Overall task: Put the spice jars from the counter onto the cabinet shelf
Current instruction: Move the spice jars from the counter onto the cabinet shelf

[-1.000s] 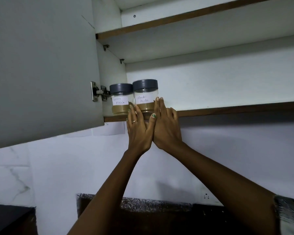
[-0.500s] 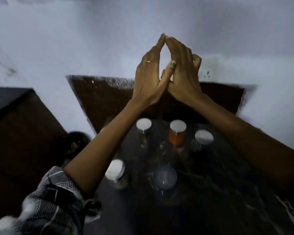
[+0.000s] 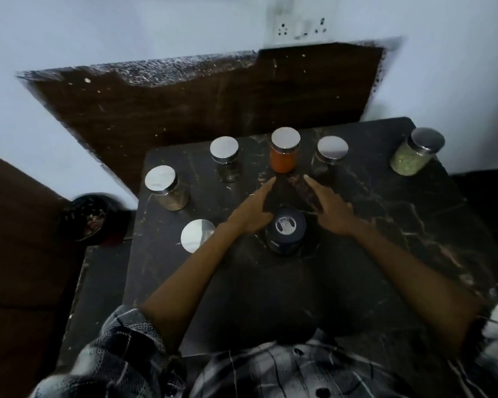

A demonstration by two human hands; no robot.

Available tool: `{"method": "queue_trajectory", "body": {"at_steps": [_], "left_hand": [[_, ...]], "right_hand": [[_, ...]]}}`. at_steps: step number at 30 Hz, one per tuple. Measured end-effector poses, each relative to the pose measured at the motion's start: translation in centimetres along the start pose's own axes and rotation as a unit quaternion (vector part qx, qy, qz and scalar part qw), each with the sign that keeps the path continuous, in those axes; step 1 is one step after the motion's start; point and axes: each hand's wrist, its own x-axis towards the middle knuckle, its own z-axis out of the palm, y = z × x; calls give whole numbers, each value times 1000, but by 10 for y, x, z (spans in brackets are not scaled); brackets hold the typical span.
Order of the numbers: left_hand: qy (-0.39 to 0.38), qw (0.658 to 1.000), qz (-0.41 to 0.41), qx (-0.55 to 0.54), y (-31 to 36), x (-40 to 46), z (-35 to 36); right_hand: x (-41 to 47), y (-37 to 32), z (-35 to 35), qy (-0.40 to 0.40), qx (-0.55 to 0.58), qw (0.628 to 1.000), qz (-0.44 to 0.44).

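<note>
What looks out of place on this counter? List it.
One thing stands out: the dark-lidded jar between the left hand and right hand is unlike the six silver-lidded glass jars, such as the orange-filled jar. All stand upright; no spill shows.

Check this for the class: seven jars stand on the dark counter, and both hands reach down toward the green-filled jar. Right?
Not quite. The head view shows both hands, left hand and right hand, coming down around the dark-lidded jar, not the green-filled jar, which stands untouched at the right. Seven jars on the counter is correct.

Person wearing a black-and-white plaid shirt [image 3: 285, 372], dark buttons showing down the front, sleeves [image 3: 121, 349] sitting pushed above bare forearms
</note>
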Motion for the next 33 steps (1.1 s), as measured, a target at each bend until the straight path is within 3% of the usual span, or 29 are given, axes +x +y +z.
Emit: {"method": "queue_trajectory", "body": {"at_steps": [7,13,19,22,26,33], "left_hand": [[-156,987,-23,4,-43,2,24],[-125,992,-19,0,-47,12,42],[-132,991,27,3,-13,24,-11],[-94,994,47,18,23,26,-46],[-34,993,82,-83,70,19,-99],[80,972,189,-117,173,-7,-178]], "right_hand": [[-31,5,59,-85,215,971,64],[-22,0,81,-49,331,939,83],[-12,-8,39,-46,389,920,26],[-4,-25,-1,-25,397,917,-13],[-3,-58,-61,58,384,917,-88],[-25,-124,-165,191,420,861,-213]]}}
